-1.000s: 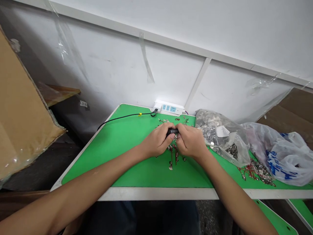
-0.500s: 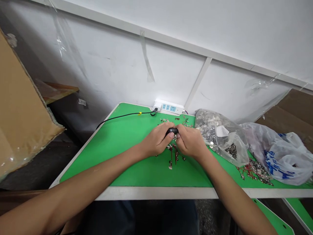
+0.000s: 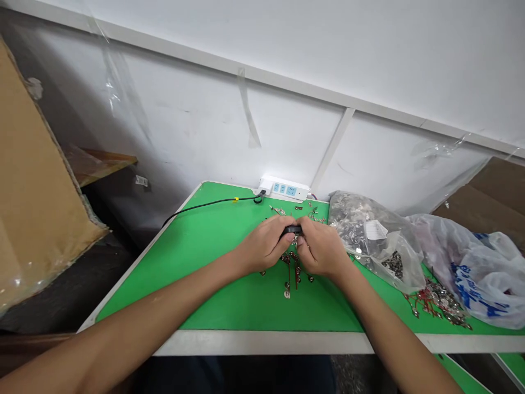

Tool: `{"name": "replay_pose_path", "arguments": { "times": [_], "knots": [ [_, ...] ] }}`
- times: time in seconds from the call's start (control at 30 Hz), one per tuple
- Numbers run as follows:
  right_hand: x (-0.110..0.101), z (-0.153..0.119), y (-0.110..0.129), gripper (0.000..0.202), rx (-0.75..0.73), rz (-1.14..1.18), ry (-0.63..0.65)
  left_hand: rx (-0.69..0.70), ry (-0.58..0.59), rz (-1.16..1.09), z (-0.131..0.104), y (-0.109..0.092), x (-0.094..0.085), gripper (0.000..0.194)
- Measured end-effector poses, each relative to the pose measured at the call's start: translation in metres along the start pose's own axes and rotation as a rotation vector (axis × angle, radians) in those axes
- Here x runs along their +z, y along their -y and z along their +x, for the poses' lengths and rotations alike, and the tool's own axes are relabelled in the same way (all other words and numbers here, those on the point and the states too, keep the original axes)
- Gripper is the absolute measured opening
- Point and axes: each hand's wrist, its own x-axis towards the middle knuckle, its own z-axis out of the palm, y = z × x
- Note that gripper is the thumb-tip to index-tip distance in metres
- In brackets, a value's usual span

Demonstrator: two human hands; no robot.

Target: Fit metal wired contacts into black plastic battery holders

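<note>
Two-handed grip on black piece (image 3: 292, 230)

The worktop edge (image 3: 262, 342) ran nearest, before the black piece. Left hand (image 3: 267, 245) and right hand (image 3: 322, 247) grasped it near metal parts (image 3: 287, 294). Green surface (image 3: 217, 227) stretched left of it, plastic bags (image 3: 355, 214) right, a power strip (image 3: 304, 192) beyond.

- No text can be read for certain.
- White bag (image 3: 494, 268): large blue lettering (image 3: 467, 290), crumpled by the folds, illegible.
- Clear bag (image 3: 355, 216): white label (image 3: 376, 230) with fine print, too small to read.
- White tag (image 3: 141, 180) near the board (image 3: 104, 165): dark marks, too small to read.
- Cable (image 3: 205, 205): yellow tag (image 3: 235, 200), wording too small to tell.
</note>
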Motion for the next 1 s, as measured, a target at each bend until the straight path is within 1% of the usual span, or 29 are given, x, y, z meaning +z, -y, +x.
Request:
{"name": "replay_pose_path", "arguments": {
  "times": [0.1, 0.17, 0.23, 0.3, 0.37, 0.47, 0.53, 0.63, 0.77, 0.87, 0.93, 1.0],
  "knots": [
    [0.002, 0.0, 0.002, 0.021, 0.06, 0.052, 0.028, 0.046, -0.009, 0.065, 0.006, 0.0, -0.008, 0.024],
    [0.004, 0.0, 0.003, 0.03, 0.116, 0.112, 0.038, 0.041, -0.036, 0.088, 0.01, 0.0, -0.013, 0.024],
    [0.006, 0.0, 0.005, 0.042, 0.181, 0.174, 0.045, -0.02, -0.102, 0.097, 0.014, -0.001, -0.017, 0.026],
    [0.009, 0.0, 0.006, 0.053, 0.225, 0.218, 0.049, -0.11, -0.186, 0.089, 0.016, -0.003, -0.019, 0.029],
    [0.013, 0.0, 0.009, 0.063, 0.229, 0.242, 0.038, -0.18, -0.26, 0.06, 0.017, -0.005, -0.02, 0.031],
    [0.019, 0.0, 0.016, 0.072, 0.197, 0.27, 0.003, -0.233, -0.383, -0.013, 0.018, -0.01, -0.02, 0.032],
    [0.023, -0.001, 0.02, 0.072, 0.184, 0.299, -0.014, -0.261, -0.451, -0.074, 0.019, -0.014, -0.019, 0.033],
    [0.029, -0.002, 0.023, 0.065, 0.192, 0.339, -0.02, -0.315, -0.499, -0.172, 0.02, -0.02, -0.017, 0.033],
    [0.036, -0.002, 0.013, 0.054, 0.176, 0.375, -0.07, -0.387, -0.539, -0.292, 0.023, -0.023, -0.016, 0.034],
    [0.037, -0.002, 0.001, 0.057, 0.13, 0.375, -0.112, -0.461, -0.608, -0.385, 0.024, -0.015, -0.016, 0.035],
    [0.035, -0.002, -0.005, 0.061, 0.078, 0.355, -0.108, -0.557, -0.648, -0.484, 0.024, -0.006, -0.015, 0.036],
    [0.032, -0.002, -0.009, 0.064, 0.03, 0.335, -0.108, -0.673, -0.652, -0.609, 0.023, 0.004, -0.013, 0.036]
  ]
}}
